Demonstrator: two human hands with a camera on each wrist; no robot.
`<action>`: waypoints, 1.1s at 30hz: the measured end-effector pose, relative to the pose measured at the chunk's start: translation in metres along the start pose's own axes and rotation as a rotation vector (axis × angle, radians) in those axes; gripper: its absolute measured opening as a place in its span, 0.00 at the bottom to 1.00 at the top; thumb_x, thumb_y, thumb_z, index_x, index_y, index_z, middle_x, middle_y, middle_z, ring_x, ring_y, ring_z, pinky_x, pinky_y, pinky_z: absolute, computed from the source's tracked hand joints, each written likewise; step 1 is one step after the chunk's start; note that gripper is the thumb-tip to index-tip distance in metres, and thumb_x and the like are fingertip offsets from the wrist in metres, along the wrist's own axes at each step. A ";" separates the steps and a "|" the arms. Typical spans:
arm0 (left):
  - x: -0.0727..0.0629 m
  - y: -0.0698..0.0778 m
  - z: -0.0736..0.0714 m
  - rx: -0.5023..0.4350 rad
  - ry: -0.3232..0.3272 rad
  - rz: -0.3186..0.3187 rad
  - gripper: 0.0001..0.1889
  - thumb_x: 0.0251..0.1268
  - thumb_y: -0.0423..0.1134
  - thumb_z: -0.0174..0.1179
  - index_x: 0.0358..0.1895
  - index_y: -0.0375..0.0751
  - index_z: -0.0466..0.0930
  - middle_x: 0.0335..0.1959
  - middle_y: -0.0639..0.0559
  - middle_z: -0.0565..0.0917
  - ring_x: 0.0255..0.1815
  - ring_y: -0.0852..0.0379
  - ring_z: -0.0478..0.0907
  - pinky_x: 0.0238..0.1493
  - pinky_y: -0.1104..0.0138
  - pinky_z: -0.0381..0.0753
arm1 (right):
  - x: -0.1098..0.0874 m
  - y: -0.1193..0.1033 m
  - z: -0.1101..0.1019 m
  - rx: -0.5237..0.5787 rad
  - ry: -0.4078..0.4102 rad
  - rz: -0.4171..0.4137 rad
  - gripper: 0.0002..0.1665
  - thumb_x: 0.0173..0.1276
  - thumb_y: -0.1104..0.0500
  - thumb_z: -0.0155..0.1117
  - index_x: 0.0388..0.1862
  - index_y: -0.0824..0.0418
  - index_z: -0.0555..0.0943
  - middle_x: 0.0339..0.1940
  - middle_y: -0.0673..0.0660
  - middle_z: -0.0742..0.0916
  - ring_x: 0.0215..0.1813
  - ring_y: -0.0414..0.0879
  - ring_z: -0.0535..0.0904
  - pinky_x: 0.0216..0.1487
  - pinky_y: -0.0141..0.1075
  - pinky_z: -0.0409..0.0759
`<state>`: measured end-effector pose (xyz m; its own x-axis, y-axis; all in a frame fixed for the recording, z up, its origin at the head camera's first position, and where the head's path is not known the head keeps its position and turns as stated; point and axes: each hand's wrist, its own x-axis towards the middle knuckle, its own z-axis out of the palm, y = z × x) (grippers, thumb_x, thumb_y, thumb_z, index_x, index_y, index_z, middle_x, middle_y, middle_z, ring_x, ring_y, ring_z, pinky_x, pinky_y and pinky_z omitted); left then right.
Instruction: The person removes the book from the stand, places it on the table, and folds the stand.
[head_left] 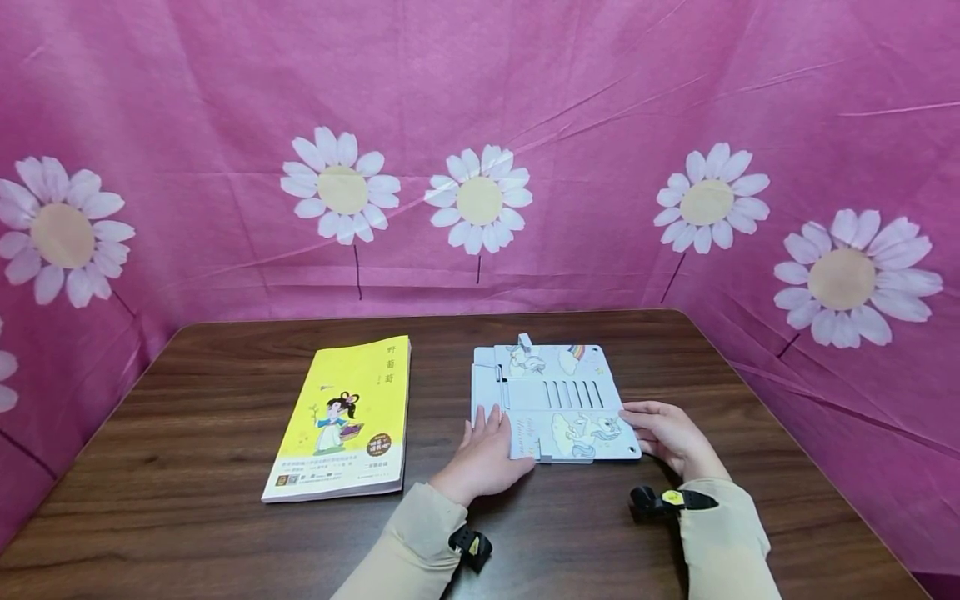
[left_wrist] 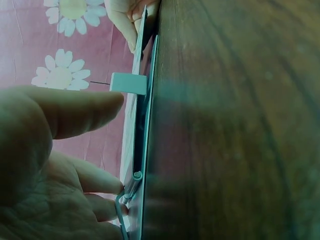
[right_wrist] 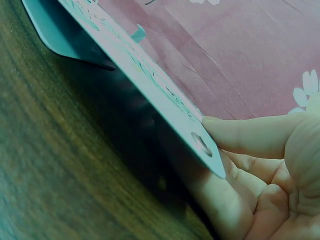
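A white folding book stand (head_left: 558, 394) with unicorn and rainbow prints lies nearly flat on the table, right of centre in the head view. My left hand (head_left: 487, 454) rests on its left part with the fingers extended. In the left wrist view, the thumb is close to a pale page clip (left_wrist: 128, 83), and fingertips touch the hinge side. With thumb and fingers my right hand (head_left: 671, 433) pinches the stand's right edge. The right wrist view shows the printed panel (right_wrist: 165, 110) tilted up off the table, with a separate plate (right_wrist: 65, 37) beneath it.
A yellow book (head_left: 341, 421) with a cartoon girl on its cover lies to the left of the stand. Both lie on a dark wooden table (head_left: 187, 450). Behind it hangs a pink cloth (head_left: 585, 125) printed with white daisies.
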<state>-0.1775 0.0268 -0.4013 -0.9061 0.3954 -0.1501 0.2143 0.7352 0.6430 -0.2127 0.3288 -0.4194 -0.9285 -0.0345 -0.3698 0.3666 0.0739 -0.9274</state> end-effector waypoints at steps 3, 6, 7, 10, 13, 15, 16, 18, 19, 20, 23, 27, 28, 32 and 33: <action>0.000 0.000 0.000 0.007 -0.002 0.000 0.41 0.67 0.51 0.58 0.72 0.23 0.58 0.78 0.30 0.52 0.81 0.34 0.40 0.79 0.44 0.42 | 0.001 0.000 0.000 -0.012 0.001 0.000 0.26 0.73 0.61 0.60 0.64 0.74 0.71 0.32 0.47 0.89 0.33 0.38 0.87 0.37 0.32 0.86; -0.001 -0.001 0.000 -0.008 -0.005 0.007 0.41 0.66 0.51 0.59 0.72 0.23 0.59 0.78 0.29 0.52 0.81 0.34 0.40 0.79 0.44 0.41 | 0.000 0.001 0.001 -0.052 -0.012 -0.004 0.31 0.71 0.61 0.62 0.66 0.76 0.67 0.34 0.47 0.89 0.34 0.38 0.87 0.38 0.32 0.86; -0.001 -0.001 -0.001 -0.016 -0.008 0.011 0.41 0.66 0.50 0.59 0.72 0.23 0.58 0.78 0.29 0.52 0.81 0.34 0.40 0.79 0.44 0.41 | 0.000 0.001 0.001 -0.074 -0.024 -0.008 0.33 0.71 0.60 0.63 0.67 0.77 0.66 0.34 0.47 0.89 0.35 0.38 0.87 0.38 0.32 0.86; -0.002 -0.002 -0.002 -0.041 -0.017 0.026 0.41 0.66 0.50 0.59 0.73 0.24 0.58 0.78 0.29 0.51 0.81 0.34 0.39 0.79 0.43 0.41 | 0.000 0.001 0.002 -0.131 -0.059 -0.021 0.36 0.69 0.60 0.65 0.68 0.78 0.63 0.36 0.47 0.89 0.37 0.38 0.86 0.39 0.33 0.86; -0.003 -0.004 -0.003 -0.068 -0.026 0.033 0.41 0.66 0.50 0.59 0.74 0.26 0.58 0.78 0.30 0.51 0.81 0.35 0.39 0.79 0.44 0.41 | 0.000 0.001 0.002 -0.160 -0.080 -0.028 0.37 0.68 0.60 0.65 0.68 0.78 0.62 0.37 0.47 0.89 0.38 0.38 0.86 0.39 0.33 0.85; -0.004 -0.004 -0.004 -0.078 -0.029 0.034 0.41 0.66 0.50 0.60 0.74 0.26 0.59 0.78 0.30 0.51 0.81 0.35 0.40 0.79 0.44 0.42 | 0.000 0.001 0.003 -0.157 -0.080 -0.026 0.37 0.68 0.60 0.65 0.68 0.78 0.62 0.37 0.47 0.89 0.37 0.38 0.86 0.39 0.33 0.85; -0.004 -0.004 -0.004 -0.079 -0.030 0.033 0.41 0.66 0.50 0.60 0.73 0.26 0.59 0.78 0.30 0.51 0.81 0.35 0.40 0.79 0.44 0.42 | 0.000 0.000 0.003 -0.155 -0.081 -0.026 0.37 0.68 0.61 0.65 0.68 0.78 0.62 0.36 0.47 0.89 0.37 0.38 0.86 0.39 0.33 0.85; -0.005 -0.005 -0.005 -0.084 -0.033 0.029 0.40 0.66 0.51 0.60 0.73 0.26 0.60 0.78 0.30 0.52 0.81 0.35 0.41 0.79 0.45 0.43 | 0.000 0.000 0.003 -0.149 -0.082 -0.025 0.37 0.68 0.61 0.65 0.68 0.78 0.62 0.36 0.47 0.89 0.37 0.38 0.86 0.39 0.33 0.85; -0.005 -0.005 -0.006 -0.082 -0.034 0.030 0.40 0.66 0.51 0.60 0.72 0.25 0.60 0.78 0.30 0.53 0.81 0.35 0.41 0.79 0.44 0.44 | 0.000 0.000 0.003 -0.147 -0.081 -0.024 0.36 0.68 0.61 0.65 0.68 0.78 0.62 0.36 0.47 0.89 0.37 0.38 0.86 0.39 0.33 0.85; -0.005 -0.005 -0.006 -0.087 -0.037 0.029 0.40 0.66 0.51 0.59 0.72 0.25 0.60 0.78 0.29 0.53 0.81 0.34 0.41 0.79 0.44 0.45 | 0.000 0.000 0.003 -0.144 -0.081 -0.023 0.36 0.68 0.61 0.65 0.67 0.78 0.62 0.36 0.47 0.89 0.37 0.37 0.86 0.39 0.32 0.85; -0.004 -0.005 -0.009 -0.133 -0.034 0.041 0.40 0.67 0.50 0.59 0.72 0.23 0.60 0.77 0.29 0.56 0.80 0.33 0.43 0.78 0.43 0.46 | 0.000 0.000 0.003 -0.141 -0.076 -0.024 0.36 0.68 0.62 0.65 0.67 0.78 0.63 0.35 0.47 0.89 0.37 0.37 0.86 0.39 0.32 0.85; -0.001 -0.007 -0.011 -0.234 0.012 0.058 0.35 0.69 0.47 0.58 0.69 0.22 0.63 0.73 0.28 0.63 0.79 0.32 0.46 0.77 0.42 0.47 | 0.000 -0.001 0.004 -0.140 -0.070 -0.023 0.36 0.68 0.62 0.65 0.66 0.78 0.63 0.35 0.47 0.89 0.37 0.38 0.86 0.39 0.32 0.85; 0.000 -0.008 -0.011 -0.257 0.029 0.056 0.35 0.70 0.46 0.57 0.69 0.22 0.63 0.73 0.28 0.63 0.79 0.32 0.47 0.77 0.42 0.48 | 0.000 -0.001 0.004 -0.139 -0.068 -0.022 0.35 0.68 0.62 0.65 0.67 0.78 0.63 0.35 0.47 0.89 0.36 0.38 0.86 0.39 0.33 0.85; 0.002 -0.009 -0.012 -0.342 0.109 0.009 0.36 0.70 0.45 0.57 0.71 0.21 0.60 0.75 0.26 0.58 0.79 0.32 0.48 0.77 0.43 0.51 | 0.000 -0.002 0.005 -0.140 -0.058 -0.014 0.36 0.68 0.61 0.65 0.67 0.78 0.63 0.35 0.47 0.89 0.36 0.39 0.86 0.38 0.33 0.86; 0.003 -0.010 -0.012 -0.360 0.125 -0.003 0.36 0.70 0.45 0.57 0.71 0.21 0.59 0.75 0.26 0.58 0.79 0.32 0.48 0.77 0.43 0.50 | -0.001 -0.002 0.005 -0.140 -0.056 -0.012 0.36 0.68 0.61 0.65 0.67 0.78 0.63 0.35 0.47 0.89 0.36 0.39 0.87 0.38 0.33 0.86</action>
<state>-0.1866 0.0141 -0.3986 -0.9487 0.3073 -0.0739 0.0900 0.4867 0.8690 -0.2124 0.3239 -0.4180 -0.9266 -0.0915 -0.3647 0.3398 0.2110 -0.9165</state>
